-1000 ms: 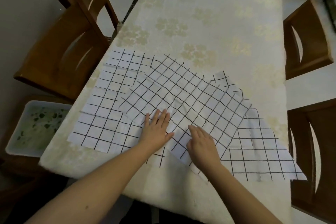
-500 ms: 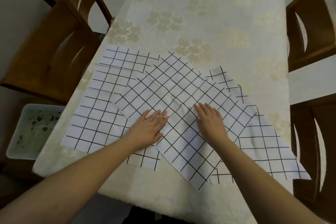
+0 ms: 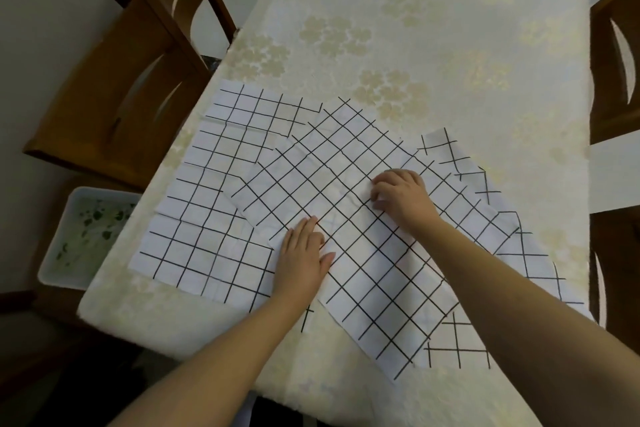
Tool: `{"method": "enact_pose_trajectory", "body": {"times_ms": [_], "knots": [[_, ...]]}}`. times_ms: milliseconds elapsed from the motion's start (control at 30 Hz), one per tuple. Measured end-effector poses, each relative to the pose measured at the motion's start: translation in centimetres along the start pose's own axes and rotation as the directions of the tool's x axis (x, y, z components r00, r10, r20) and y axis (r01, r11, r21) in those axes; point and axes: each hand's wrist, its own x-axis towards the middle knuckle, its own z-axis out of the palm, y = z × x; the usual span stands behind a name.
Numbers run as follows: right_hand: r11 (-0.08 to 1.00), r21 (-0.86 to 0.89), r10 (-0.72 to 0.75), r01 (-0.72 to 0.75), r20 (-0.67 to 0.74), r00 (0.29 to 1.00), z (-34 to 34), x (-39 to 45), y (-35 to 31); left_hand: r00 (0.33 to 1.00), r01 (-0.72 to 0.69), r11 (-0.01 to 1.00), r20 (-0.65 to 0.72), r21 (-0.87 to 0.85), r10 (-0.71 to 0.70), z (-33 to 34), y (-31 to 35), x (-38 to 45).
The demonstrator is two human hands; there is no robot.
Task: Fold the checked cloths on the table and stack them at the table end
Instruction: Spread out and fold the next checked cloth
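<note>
Since a moment ago my right hand (image 3: 401, 198) has slid up the top cloth (image 3: 346, 218) and curled, fingertips pinching its fabric near the middle. My left hand (image 3: 301, 256) lies flat, fingers straight, pressing the cloth's near-left edge. It lies diagonally over two other checked cloths (image 3: 207, 191) near the table (image 3: 450, 45) front; beyond them the tabletop runs bare.

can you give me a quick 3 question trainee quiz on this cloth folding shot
1. True or false: the left hand lies flat on the top cloth.
2. The right hand is: A) flat, B) fingers curled, bunching the top cloth, C) off the table.
3. How many checked cloths lie spread and overlapping at the near end of the table?

Key: 1 true; 2 B; 3 three.
</note>
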Motion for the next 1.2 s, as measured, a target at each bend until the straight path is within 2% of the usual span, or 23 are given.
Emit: {"method": "enact_pose_trajectory", "body": {"times_ms": [267,500,667,800,900,1033,1100,1200], "knots": [[0.997,-0.006,-0.080,0.080,-0.028,0.996,0.2,0.9,0.5,0.998,0.018,0.994,-0.066,0.106,-0.011,-0.2,0.7,0.6],[0.992,0.033,-0.119,0.125,-0.154,0.981,-0.1,-0.2,0.8,0.988,0.020,0.995,-0.152,0.098,-0.005,-2.8,1.4,0.7],[0.987,0.054,-0.137,0.153,-0.225,0.965,-1.8,-1.1,0.0,0.974,-0.105,0.980,-0.179,0.168,0.135,-7.0,0.8,1.4],[0.975,0.018,-0.203,0.221,-0.333,0.921,-4.7,-2.5,-1.6,0.962,-0.179,0.961,-0.167,0.212,0.216,-10.6,0.3,2.6],[0.961,-0.051,-0.270,0.271,-0.355,0.895,-7.1,-4.9,-2.3,0.910,-0.315,0.919,-0.198,0.238,0.363,-13.2,-0.5,3.3],[0.965,-0.167,-0.242,0.200,-0.290,0.926,-9.1,-8.6,-2.1,0.804,-0.529,0.804,-0.142,0.272,0.578,-16.4,-1.6,3.8],[0.963,-0.224,-0.202,0.146,-0.249,0.947,-9.5,-10.2,-1.9,0.768,-0.583,0.761,-0.113,0.284,0.631,-17.6,-1.6,3.8],[0.972,-0.233,-0.089,0.014,-0.314,0.945,-10.2,-12.1,-2.0,0.755,-0.603,0.739,-0.084,0.301,0.651,-18.8,-1.7,4.3]]}}
